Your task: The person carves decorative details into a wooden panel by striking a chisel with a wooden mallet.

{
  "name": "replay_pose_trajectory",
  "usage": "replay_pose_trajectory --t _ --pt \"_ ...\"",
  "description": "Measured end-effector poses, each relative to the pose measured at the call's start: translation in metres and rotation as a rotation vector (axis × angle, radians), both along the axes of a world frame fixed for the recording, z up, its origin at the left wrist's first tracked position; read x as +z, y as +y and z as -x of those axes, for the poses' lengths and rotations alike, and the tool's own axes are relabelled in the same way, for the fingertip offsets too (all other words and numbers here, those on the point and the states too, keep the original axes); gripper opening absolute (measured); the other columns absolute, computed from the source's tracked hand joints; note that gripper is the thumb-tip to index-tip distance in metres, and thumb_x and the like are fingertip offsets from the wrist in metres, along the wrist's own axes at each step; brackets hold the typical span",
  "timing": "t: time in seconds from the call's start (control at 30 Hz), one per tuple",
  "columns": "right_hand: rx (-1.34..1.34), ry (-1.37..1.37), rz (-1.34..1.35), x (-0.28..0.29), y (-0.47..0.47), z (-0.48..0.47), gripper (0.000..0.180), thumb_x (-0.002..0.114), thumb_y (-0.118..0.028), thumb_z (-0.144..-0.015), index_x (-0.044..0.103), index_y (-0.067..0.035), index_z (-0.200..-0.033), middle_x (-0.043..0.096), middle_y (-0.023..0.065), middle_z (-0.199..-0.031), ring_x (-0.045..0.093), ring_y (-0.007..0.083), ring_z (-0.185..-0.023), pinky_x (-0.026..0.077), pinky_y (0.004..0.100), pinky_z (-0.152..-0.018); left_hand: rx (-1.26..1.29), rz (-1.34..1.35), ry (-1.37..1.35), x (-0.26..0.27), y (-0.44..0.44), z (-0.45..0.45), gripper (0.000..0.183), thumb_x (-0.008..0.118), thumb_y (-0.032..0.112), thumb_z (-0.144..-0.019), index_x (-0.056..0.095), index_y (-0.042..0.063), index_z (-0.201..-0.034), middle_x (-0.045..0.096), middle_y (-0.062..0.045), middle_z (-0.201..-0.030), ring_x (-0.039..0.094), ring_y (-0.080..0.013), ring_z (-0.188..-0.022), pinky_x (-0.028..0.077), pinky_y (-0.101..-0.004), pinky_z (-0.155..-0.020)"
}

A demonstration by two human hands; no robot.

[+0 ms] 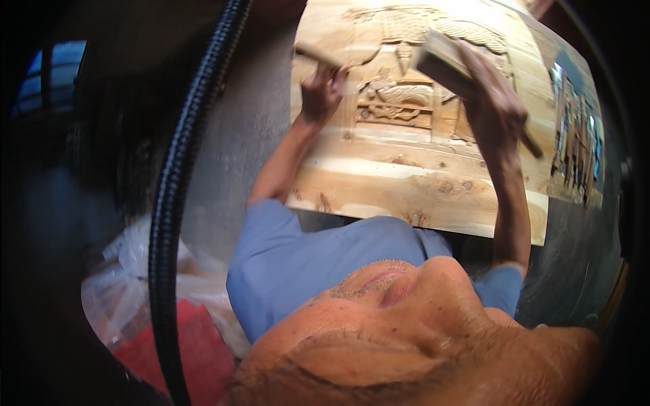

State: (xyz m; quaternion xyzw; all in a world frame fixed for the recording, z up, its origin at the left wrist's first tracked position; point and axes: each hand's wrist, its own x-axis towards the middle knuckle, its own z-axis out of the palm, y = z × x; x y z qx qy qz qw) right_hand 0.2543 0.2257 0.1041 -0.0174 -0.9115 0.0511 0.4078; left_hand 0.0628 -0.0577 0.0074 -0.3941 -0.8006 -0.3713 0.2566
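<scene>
My left hand (322, 94) grips a carving chisel by its pale wooden handle (317, 55), over the left part of a carved wooden relief panel (396, 185). The blade is hard to make out. My right hand (492, 96) is closed around the handle of a wooden mallet (443, 66), whose block head is raised over the upper right of the carving, apart from the chisel. The handle's end (532, 144) sticks out behind my fist. A reclining figure (401, 94) and leafy or textured shapes stand out in the relief. The mallet and right forearm hide part of it.
A row of carving tools (576, 132) lies right of the panel. A dark braided cable (175, 167) crosses the view on the left. Clear plastic sheeting (119, 284) and a red bag or cloth (177, 350) lie low at left. Knots mark the panel's uncarved near margin.
</scene>
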Motion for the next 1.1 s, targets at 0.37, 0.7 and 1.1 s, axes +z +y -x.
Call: replay_pose_trajectory --t 0.37,0.7,1.1 --pt "-0.214 -0.408 0.067 -0.079 0.007 -0.134 0.072 0.076 -0.045 -0.087 0.054 -0.014 -0.148 0.068 0.0148 -0.133 0.072 0.0315 -0.106 0.057 0.0443 -0.089 -0.046 -0.36 -0.137 0.081 0.002 0.001 0.013 0.073 0.004 -0.095 0.061 -0.002 -0.098 0.076 -0.011 -0.081 0.076 -0.016 -0.072 0.061 -0.0291 -0.066" --pt "0.398 -0.473 1.111 -0.028 -0.034 -0.118 0.048 0.085 -0.024 -0.085 0.07 -0.01 -0.129 0.076 0.0106 -0.083 0.074 0.0204 -0.07 0.06 0.0324 -0.067 -0.373 0.377 0.125 0.054 0.045 -0.164 0.017 0.075 0.014 -0.088 0.071 0.009 -0.103 0.057 -0.003 -0.064 0.059 -0.0197 -0.054 0.046 -0.0372 -0.05" --pt "-0.192 0.356 0.588 0.013 0.171 -0.114 0.014 0.068 -0.013 -0.1 0.077 -0.006 -0.107 0.078 0.0052 -0.095 0.073 0.0095 -0.081 0.058 0.0235 -0.067 -0.28 0.287 -0.007 0.03 0.03 -0.153 0.043 0.081 0.024 -0.087 0.071 0.006 -0.124 0.076 -0.013 -0.109 0.075 -0.0277 -0.088 0.059 -0.0353 -0.071"
